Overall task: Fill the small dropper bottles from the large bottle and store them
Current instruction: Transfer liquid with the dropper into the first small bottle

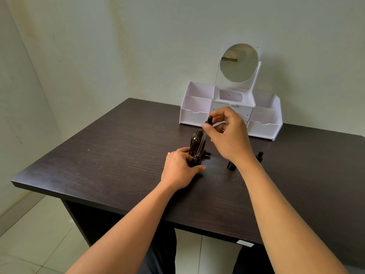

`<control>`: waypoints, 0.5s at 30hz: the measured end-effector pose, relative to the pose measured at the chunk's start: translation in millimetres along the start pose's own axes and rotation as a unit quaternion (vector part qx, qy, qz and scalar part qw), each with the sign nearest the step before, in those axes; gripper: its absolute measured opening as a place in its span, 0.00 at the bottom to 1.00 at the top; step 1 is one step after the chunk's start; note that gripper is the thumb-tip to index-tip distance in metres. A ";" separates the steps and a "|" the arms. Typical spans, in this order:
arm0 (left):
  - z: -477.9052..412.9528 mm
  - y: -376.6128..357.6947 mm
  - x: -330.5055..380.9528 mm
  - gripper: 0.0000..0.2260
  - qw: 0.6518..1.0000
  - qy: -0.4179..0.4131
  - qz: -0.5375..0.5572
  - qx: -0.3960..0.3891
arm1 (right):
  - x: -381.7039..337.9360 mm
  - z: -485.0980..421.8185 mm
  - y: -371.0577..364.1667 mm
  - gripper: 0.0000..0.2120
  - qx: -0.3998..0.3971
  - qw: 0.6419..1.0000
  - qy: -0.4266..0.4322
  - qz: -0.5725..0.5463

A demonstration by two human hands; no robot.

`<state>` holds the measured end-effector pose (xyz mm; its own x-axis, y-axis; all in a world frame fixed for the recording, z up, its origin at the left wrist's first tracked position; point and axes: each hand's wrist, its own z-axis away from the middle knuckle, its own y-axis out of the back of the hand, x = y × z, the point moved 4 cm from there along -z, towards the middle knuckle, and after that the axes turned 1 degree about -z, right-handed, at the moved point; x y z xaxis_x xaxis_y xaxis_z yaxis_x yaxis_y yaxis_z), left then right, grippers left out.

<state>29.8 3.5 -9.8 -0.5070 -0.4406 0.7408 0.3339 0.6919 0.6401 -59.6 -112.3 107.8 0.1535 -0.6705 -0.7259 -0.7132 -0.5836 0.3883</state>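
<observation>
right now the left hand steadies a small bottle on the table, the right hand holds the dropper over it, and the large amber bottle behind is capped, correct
Not quite: the large amber bottle is uncapped, its neck open in the head view. The left hand does steady a small bottle on the table while the right hand holds the dropper over it.

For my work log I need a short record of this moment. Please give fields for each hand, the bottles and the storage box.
left hand: grips the small bottle, which stands on the table
right hand: pinches the dropper near its black bulb, glass tip at the small bottle's mouth
large bottle: amber, upright, open, just behind the small bottle
other small bottles: two, on the table beside the right forearm
organizer: white, with round mirror, at the table's far side
</observation>
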 end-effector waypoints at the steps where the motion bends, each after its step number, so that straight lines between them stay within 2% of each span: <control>1: -0.6 -0.1 -0.9 0.16 1.000 -0.001 0.003 0.000 | -2.7 -2.8 2.4 0.10 0.018 1.000 0.009 -0.013; 5: -2.7 -2.4 -5.3 0.17 1.000 0.004 0.007 0.002 | -17.1 -15.5 15.6 0.11 0.107 0.992 0.048 -0.053; 7: -3.1 -3.0 -5.7 0.18 1.000 0.003 0.007 0.005 | -22.9 -20.5 18.8 0.11 0.127 0.988 0.063 -0.055; 11: -1.9 -1.4 -3.4 0.18 1.000 -0.003 0.003 0.008 | -22.6 -26.5 14.6 0.11 0.114 0.990 0.074 -0.040; 15: -1.3 -1.3 -2.7 0.18 1.000 0.001 -0.003 -0.002 | -9.8 -29.1 5.0 0.09 0.073 0.996 0.040 -0.013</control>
<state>31.7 3.1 -12.4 -0.5076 -0.4455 0.7375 0.3345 0.6869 0.6452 -44.8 -121.9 133.4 0.2241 -0.6935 -0.6848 -0.7995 -0.5326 0.2777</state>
